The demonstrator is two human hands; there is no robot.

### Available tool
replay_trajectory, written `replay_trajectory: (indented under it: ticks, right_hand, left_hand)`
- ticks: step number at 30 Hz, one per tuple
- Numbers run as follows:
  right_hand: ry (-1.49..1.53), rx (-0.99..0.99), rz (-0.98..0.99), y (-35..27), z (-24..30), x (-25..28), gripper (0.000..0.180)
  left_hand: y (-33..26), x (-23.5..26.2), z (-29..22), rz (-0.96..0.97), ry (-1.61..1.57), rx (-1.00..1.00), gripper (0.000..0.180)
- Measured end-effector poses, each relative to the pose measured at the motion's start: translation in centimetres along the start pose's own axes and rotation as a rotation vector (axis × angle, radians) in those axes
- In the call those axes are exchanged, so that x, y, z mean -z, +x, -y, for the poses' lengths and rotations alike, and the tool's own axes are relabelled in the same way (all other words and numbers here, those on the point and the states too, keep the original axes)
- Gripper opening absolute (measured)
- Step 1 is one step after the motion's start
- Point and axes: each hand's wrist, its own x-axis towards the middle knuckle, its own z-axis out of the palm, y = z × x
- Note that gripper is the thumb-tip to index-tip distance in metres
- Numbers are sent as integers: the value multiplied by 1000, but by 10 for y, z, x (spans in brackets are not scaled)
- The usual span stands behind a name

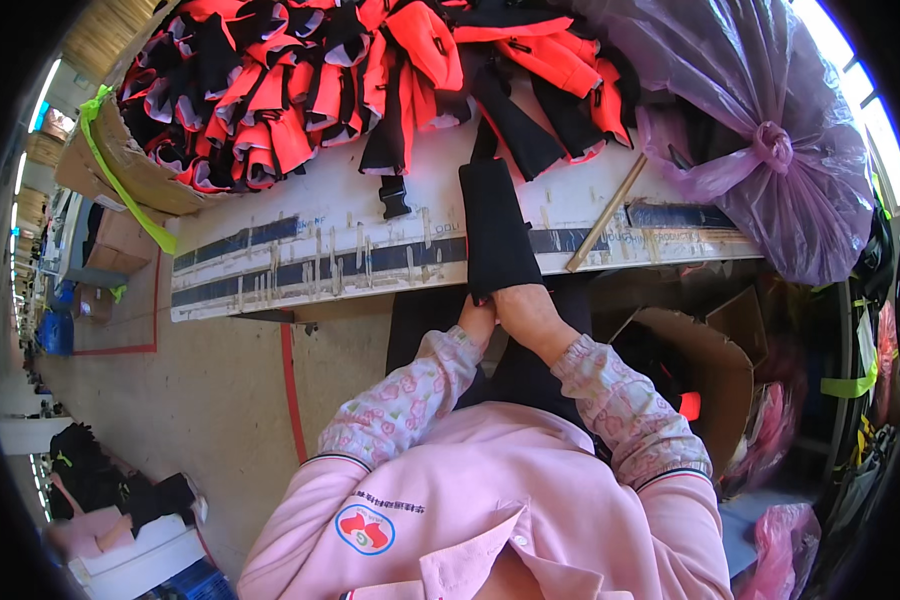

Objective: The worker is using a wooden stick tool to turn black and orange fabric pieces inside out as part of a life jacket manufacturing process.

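- Left hand (477,322) and right hand (530,315) pinch the near end of the black strap (493,230), apparently closed on it, keeping it taut.
- Strap lies across the bench (300,245), flat for handling.

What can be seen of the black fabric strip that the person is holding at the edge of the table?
The black fabric strip is a long, flat, matte band that looks like woven or padded cloth. It lies lengthwise across the white table, from the pile of orange-and-black pieces to the near edge, where its end hangs over slightly. Both hands grip that end: the left hand and the right hand pinch it from below. A black plastic buckle lies apart from it on the left.
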Motion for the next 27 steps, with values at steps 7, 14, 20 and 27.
replay_trajectory:
  ticks: [7,14,20,27]
  right_hand:
    - [21,-81,219,20,-2,17,15]
    - [49,-249,759,33,-9,8,10]
    - [119,128,106,15,6,15,13]
    - [641,-144,-244,-9,-3,107,39]
  left_hand:
    - [7,2,5,8,164,-123,16]
    - [-6,-4,-10,188,172,-9,18]
    - [12,24,11,64,199,-113,20]
    - [-19,-13,-35,48,64,3,25]
